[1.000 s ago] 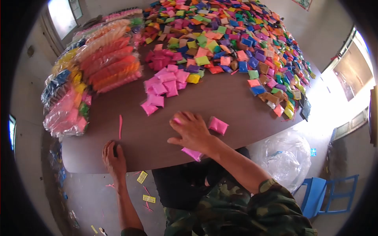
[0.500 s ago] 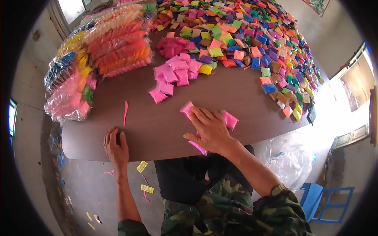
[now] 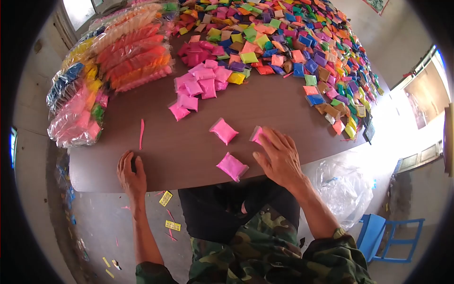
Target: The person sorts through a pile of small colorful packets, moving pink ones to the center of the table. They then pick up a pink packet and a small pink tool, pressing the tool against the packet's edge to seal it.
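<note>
My right hand point(image 3: 281, 161) lies over a small pink packet point(image 3: 256, 135), fingers stretched out and thumb apart; the hand covers most of that packet. To its left, two more pink packets lie separately on the table: one farther back point(image 3: 224, 131) and one near the front edge point(image 3: 232, 166). My left hand point(image 3: 132, 176) rests at the table's front edge, fingers slightly bent and thumb apart, holding nothing. Just beyond it is a thin pink strip point(image 3: 141, 134). Farther back sits a small pile of pink packets point(image 3: 193, 88).
Packets of many colours point(image 3: 293, 42) cover the back and right of the brown table point(image 3: 156, 165). Clear bags of packets point(image 3: 132, 57) are stacked at the left. On the floor are a blue chair point(image 3: 390, 236), a clear plastic bag point(image 3: 345, 189) and yellow scraps point(image 3: 173, 226).
My right hand has moved right, off the left packets and onto the right one, uncovering the two others. My left hand stays at the table edge. The whole view has shifted slightly.
</note>
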{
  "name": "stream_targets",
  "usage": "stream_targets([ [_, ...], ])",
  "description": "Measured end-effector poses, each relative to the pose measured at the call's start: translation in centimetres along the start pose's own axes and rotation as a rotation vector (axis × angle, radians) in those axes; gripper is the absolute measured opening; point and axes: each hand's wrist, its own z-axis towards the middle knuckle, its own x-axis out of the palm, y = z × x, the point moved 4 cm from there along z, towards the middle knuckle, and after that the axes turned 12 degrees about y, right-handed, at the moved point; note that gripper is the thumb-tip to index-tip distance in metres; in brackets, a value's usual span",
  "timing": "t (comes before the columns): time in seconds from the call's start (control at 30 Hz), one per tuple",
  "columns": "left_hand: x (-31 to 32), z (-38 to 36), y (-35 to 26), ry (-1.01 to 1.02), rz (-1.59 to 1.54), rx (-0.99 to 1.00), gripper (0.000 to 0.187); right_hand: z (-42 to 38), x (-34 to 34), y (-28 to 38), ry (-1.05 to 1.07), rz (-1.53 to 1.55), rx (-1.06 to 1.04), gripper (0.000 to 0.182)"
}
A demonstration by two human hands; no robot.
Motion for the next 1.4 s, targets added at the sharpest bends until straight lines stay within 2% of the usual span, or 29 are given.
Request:
stream_targets([
  [0.27,0.2,0.0,0.1,-0.021,0.031,0.015,0.029,-0.2,2.2,-1.0,-0.010,-0.020,0.018,0.059],
  [0.5,0.0,0.1,0.2,-0.018,0.037,0.050,0.029,-1.2,1.1,0.6,-0.055,-0.036,0.074,0.059],
  [0.7,0.0,0.1,-0.1,-0.018,0.041,0.020,0.029,-3.5,2.8,7.2,0.112,0.083,-0.168,0.063],
  [0.73,0.1,0.1,-0.1,-0.019,0.041,0.016,0.029,-3.8,3.9,7.4,0.081,0.139,-0.137,0.065],
  [0.93,0.0,0.1,0.0,-0.015,0.033,0.014,0.030,-3.1,3.9,6.7,0.090,0.040,-0.100,0.067],
  [1.13,0.1,-0.1,0.0,-0.029,0.032,0.032,0.030,-3.3,3.3,6.3,0.025,0.291,-0.099,0.064],
  [1.23,0.1,0.0,0.0,-0.024,0.028,0.029,0.030,-3.1,2.5,6.5,-0.017,0.304,-0.109,0.066],
  [1.4,-0.1,0.1,-0.3,-0.029,0.022,0.026,0.030,-2.4,4.0,8.0,0.096,0.113,-0.190,0.070],
])
